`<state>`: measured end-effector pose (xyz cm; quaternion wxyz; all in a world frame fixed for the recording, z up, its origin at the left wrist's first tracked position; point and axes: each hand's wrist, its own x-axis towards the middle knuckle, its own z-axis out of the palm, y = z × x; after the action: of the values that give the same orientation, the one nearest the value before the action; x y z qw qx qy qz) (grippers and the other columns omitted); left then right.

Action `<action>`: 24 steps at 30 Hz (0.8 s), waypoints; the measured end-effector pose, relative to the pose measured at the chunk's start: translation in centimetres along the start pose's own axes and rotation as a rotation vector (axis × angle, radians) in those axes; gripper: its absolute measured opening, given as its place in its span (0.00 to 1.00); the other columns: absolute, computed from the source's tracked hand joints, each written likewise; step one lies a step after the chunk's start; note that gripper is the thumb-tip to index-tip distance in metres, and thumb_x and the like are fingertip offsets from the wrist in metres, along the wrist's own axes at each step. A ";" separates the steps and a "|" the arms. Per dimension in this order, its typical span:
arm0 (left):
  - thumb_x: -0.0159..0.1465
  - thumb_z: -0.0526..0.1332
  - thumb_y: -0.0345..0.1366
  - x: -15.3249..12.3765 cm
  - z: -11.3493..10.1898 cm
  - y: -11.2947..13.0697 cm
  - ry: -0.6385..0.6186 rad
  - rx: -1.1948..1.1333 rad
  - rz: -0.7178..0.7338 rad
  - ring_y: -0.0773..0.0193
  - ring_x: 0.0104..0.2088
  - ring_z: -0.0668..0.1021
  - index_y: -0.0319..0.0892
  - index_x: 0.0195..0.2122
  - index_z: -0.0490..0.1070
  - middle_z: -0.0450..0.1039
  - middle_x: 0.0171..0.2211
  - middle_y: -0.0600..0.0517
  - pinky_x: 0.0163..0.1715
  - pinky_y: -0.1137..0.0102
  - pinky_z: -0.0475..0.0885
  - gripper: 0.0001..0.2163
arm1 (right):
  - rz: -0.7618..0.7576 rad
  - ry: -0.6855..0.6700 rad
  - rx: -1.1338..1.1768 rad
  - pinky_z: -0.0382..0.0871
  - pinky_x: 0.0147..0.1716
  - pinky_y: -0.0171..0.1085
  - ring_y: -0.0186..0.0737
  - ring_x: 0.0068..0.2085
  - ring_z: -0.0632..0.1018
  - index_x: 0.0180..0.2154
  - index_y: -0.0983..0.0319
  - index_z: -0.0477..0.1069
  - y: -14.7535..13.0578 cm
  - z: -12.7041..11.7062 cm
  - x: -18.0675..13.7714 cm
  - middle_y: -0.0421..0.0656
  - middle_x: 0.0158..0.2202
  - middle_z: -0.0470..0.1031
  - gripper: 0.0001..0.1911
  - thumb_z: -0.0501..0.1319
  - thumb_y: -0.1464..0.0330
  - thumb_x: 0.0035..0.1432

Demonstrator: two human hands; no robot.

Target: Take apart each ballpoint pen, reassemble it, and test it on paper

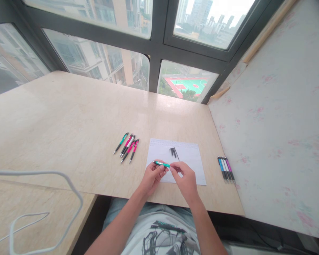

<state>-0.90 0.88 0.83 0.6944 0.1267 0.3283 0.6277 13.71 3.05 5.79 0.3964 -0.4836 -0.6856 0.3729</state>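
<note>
My left hand is closed around a green pen barrel, which lies nearly level above a white sheet of paper. At the barrel's right end, my right hand has thumb and forefinger pinched together. The fingertips cover that end, so any small part between them is hidden. No black grip shows on this pen. Just beyond my hands, a thin dark refill and several short black pieces rest on the paper.
Left of the paper lies a loose group of green, pink and white pens with black grips. Several blue, white and purple pens are lined up by the right wall. A white cable loops at the lower left. Windows border the table's far side.
</note>
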 end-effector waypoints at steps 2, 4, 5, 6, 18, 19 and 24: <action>0.54 0.72 0.32 0.0 0.0 0.0 0.000 -0.003 -0.006 0.70 0.32 0.79 0.38 0.37 0.74 0.77 0.31 0.52 0.34 0.77 0.73 0.12 | 0.003 0.003 0.000 0.73 0.36 0.38 0.40 0.36 0.78 0.36 0.60 0.76 0.0 0.1 0.0 0.44 0.35 0.78 0.06 0.60 0.67 0.59; 0.54 0.72 0.32 0.0 0.0 0.1 -0.002 -0.006 -0.010 0.70 0.32 0.78 0.38 0.37 0.74 0.76 0.31 0.52 0.34 0.77 0.73 0.11 | 0.004 0.004 -0.001 0.74 0.37 0.38 0.40 0.36 0.78 0.36 0.60 0.76 -0.1 0.1 0.0 0.44 0.35 0.79 0.07 0.60 0.67 0.59; 0.54 0.72 0.31 0.0 0.0 0.1 -0.005 -0.007 -0.011 0.70 0.32 0.78 0.38 0.37 0.74 0.76 0.31 0.52 0.34 0.77 0.73 0.11 | 0.003 0.002 -0.003 0.73 0.37 0.38 0.40 0.36 0.78 0.36 0.60 0.76 -0.1 0.1 -0.1 0.44 0.35 0.79 0.07 0.60 0.67 0.59; 0.54 0.72 0.31 0.0 -0.1 0.1 -0.007 -0.008 -0.012 0.70 0.32 0.78 0.38 0.37 0.74 0.76 0.31 0.52 0.34 0.77 0.73 0.11 | -0.001 0.001 -0.006 0.73 0.37 0.38 0.40 0.36 0.78 0.36 0.60 0.76 -0.2 0.2 -0.1 0.44 0.35 0.79 0.07 0.60 0.67 0.59; 0.56 0.71 0.32 0.0 -0.1 0.3 0.002 -0.074 -0.024 0.69 0.32 0.79 0.38 0.37 0.73 0.78 0.33 0.50 0.33 0.77 0.74 0.10 | 0.088 0.085 -0.526 0.68 0.36 0.39 0.40 0.33 0.75 0.39 0.62 0.75 4.9 -1.7 1.9 0.45 0.36 0.76 0.10 0.57 0.69 0.59; 0.56 0.70 0.32 0.0 -0.1 0.3 0.000 -0.078 -0.026 0.69 0.32 0.80 0.38 0.37 0.73 0.79 0.35 0.49 0.33 0.76 0.74 0.10 | 0.102 0.078 -0.599 0.67 0.37 0.39 0.41 0.34 0.75 0.40 0.62 0.75 5.4 -1.7 2.2 0.45 0.37 0.76 0.10 0.57 0.69 0.58; 0.57 0.69 0.31 0.1 -0.3 0.2 0.014 -0.095 -0.033 0.67 0.34 0.81 0.39 0.39 0.71 0.79 0.38 0.47 0.34 0.76 0.75 0.10 | 0.166 0.043 -0.810 0.63 0.34 0.37 0.44 0.42 0.74 0.40 0.60 0.73 6.1 -0.8 3.4 0.45 0.39 0.74 0.08 0.58 0.68 0.59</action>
<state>-1.24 0.98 0.73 0.7077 0.0840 0.3050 0.6317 15.91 7.92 1.24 0.1570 -0.6618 -0.7271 0.0935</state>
